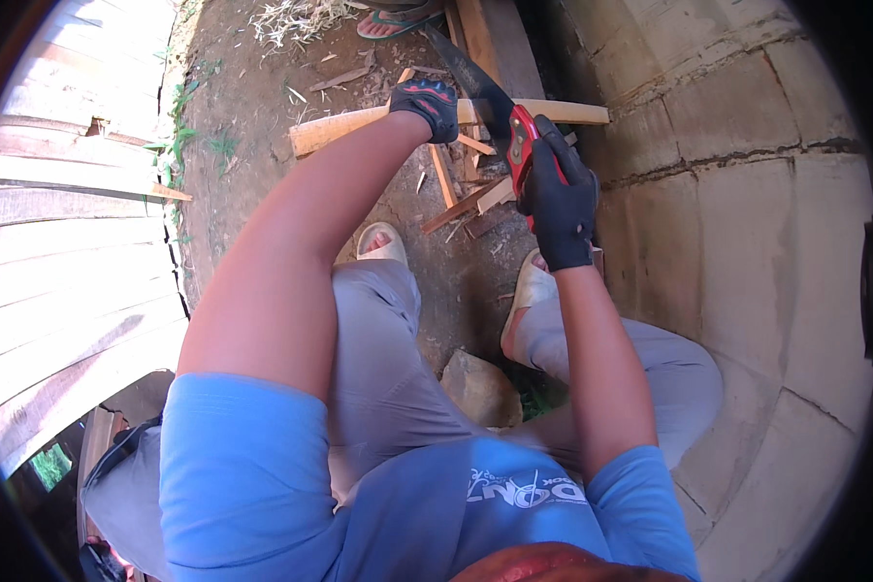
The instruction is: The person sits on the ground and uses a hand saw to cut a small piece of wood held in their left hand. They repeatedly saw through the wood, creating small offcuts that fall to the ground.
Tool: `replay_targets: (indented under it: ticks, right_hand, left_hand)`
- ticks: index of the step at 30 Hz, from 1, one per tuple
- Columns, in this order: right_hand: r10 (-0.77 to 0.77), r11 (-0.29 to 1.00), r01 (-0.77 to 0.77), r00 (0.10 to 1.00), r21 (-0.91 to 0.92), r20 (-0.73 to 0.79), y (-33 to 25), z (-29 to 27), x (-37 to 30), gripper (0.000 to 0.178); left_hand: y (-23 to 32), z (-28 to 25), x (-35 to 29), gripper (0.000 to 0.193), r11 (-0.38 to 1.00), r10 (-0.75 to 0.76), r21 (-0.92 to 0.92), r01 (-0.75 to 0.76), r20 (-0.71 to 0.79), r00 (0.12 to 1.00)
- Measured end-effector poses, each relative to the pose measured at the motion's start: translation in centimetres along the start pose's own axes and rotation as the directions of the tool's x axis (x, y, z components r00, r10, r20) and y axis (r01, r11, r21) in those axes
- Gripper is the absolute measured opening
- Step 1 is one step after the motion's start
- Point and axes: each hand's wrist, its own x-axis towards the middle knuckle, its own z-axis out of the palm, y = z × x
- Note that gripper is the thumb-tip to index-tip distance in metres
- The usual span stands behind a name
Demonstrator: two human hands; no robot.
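Observation:
My right hand (561,204), in a dark glove, is closed round the red handle of a handsaw (473,80). The saw's wide dark blade slants up and left from the handle and lies across a pale curved wooden strip (339,128). Left of the blade, my left hand (427,107), also gloved, grips the strip with fingers curled; the fingertips are hidden. The strip runs crosswise, its right end near the wall. The blade's teeth and any cut in the wood cannot be made out.
Thin wood offcuts (443,177) lie below the strip, between my feet and the wall. A long beam (500,44) stretches away at the top, near another person's sandaled foot (395,24). Shavings (301,19), a block wall (737,213), pale planks (78,233) and a stone (480,388) surround me.

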Motion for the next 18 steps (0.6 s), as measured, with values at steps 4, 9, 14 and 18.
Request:
replay_targets:
  ticks: [4,9,14,18]
  right_hand:
    - [-0.023,0.994,0.027,0.999,-0.107,0.034,-2.8,-5.4,-5.6,0.039]
    - [0.106,0.985,-0.095,0.992,-0.141,0.073,-6.7,-11.1,-11.0,0.040]
    - [0.068,0.998,-0.068,0.998,0.003,0.002,-3.9,-5.4,-5.6,0.039]
    - [-0.075,0.997,0.075,0.996,-0.005,0.046,-2.5,0.0,-0.1,0.036]
  left_hand:
    - [0.0,-1.0,0.0,0.044,1.000,-0.012,0.001,0.012,0.077,0.997]
    - [-0.4,-0.3,-0.4,0.040,1.000,-0.016,-0.021,0.015,-0.034,0.999]
    - [1.1,-0.3,-1.1,0.035,0.998,0.059,0.043,-0.056,-0.080,0.995]
    - [0.7,0.6,-0.9,0.032,0.998,0.037,0.045,-0.032,-0.124,0.992]
